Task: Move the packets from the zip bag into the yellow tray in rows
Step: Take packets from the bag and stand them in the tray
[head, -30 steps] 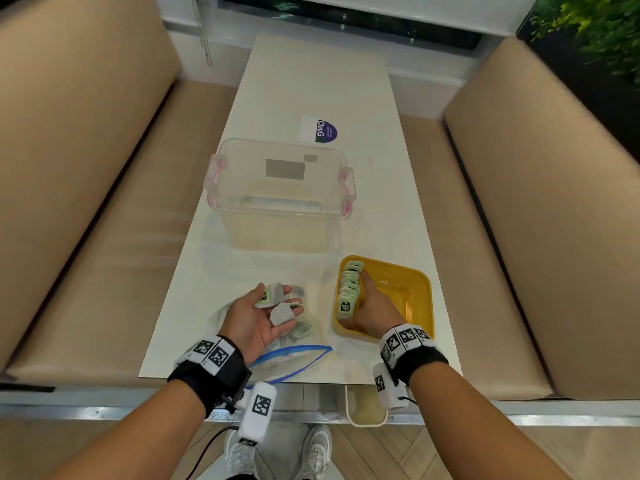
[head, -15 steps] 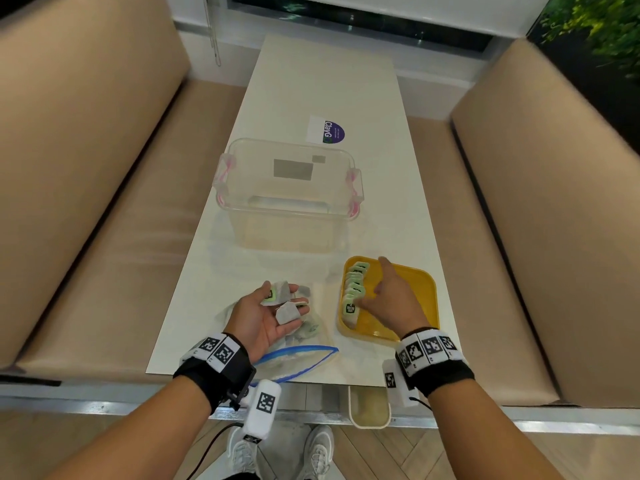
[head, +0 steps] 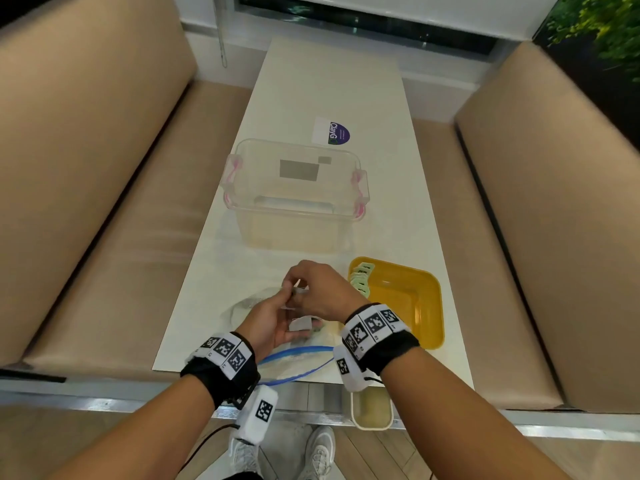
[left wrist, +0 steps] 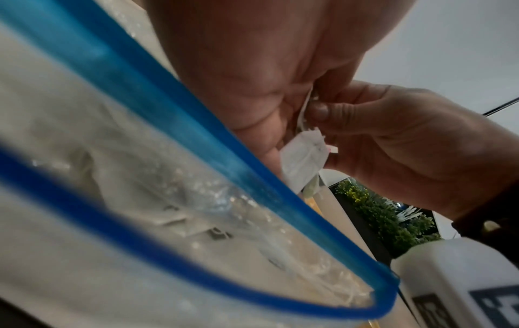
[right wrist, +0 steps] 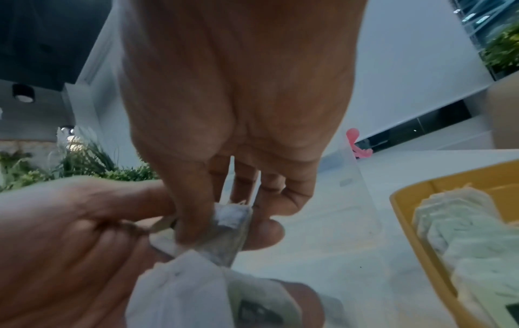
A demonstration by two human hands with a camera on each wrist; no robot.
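Your right hand (head: 320, 289) has left the yellow tray (head: 420, 299) and crossed to your left hand (head: 268, 322). Its thumb and fingers pinch a packet (right wrist: 230, 230) off the left palm; left fingers curl around another packet (head: 300, 323), above the zip bag (head: 294, 362). Further out, packets stand in a row (head: 360, 278) along the tray's left wall, then a clear bin (head: 294, 195) on the white table (head: 329, 81), between beige benches (head: 86, 168).

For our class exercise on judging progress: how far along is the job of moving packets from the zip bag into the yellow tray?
Done: one row of packets stands along the left side of the yellow tray. In hand: the left hand holds a few packets, and the right hand pinches one of them. Left: the rest of the tray is bare, and the zip bag seems to hold more packets.
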